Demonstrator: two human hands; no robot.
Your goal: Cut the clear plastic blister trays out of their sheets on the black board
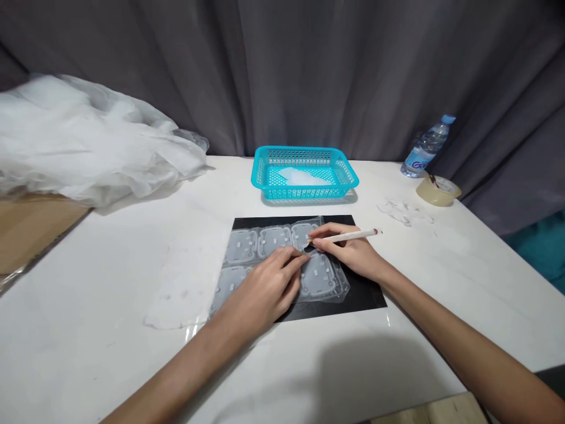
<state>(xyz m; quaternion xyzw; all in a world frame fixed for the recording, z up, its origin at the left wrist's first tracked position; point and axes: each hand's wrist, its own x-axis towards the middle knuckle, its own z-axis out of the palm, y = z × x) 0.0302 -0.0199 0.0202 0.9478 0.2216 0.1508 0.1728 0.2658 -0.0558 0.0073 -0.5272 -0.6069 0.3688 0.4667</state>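
A clear plastic sheet (pixel 318 277) with several moulded, rounded-square sections lies over a black mat (pixel 366 297) on the white table. My right hand (pixel 348 247) is closed round a white pen-like tool (pixel 353 235), its tip down on the sheet near the upper right sections. Close beside that tip, my left hand (pixel 276 280) rests on the sheet with its fingertips pressed together; whether they pinch the plastic's edge is too small to tell. The sheet reaches past the mat's left edge onto the table.
A turquoise basket (pixel 304 193) holding white pieces stands at the back. Right of it are a water bottle (pixel 421 154), a tape roll (pixel 435 193) and clear scraps (pixel 397 212). White plastic (pixel 88 135) and cardboard (pixel 35 229) lie left. A wooden piece (pixel 436 412) shows at the front.
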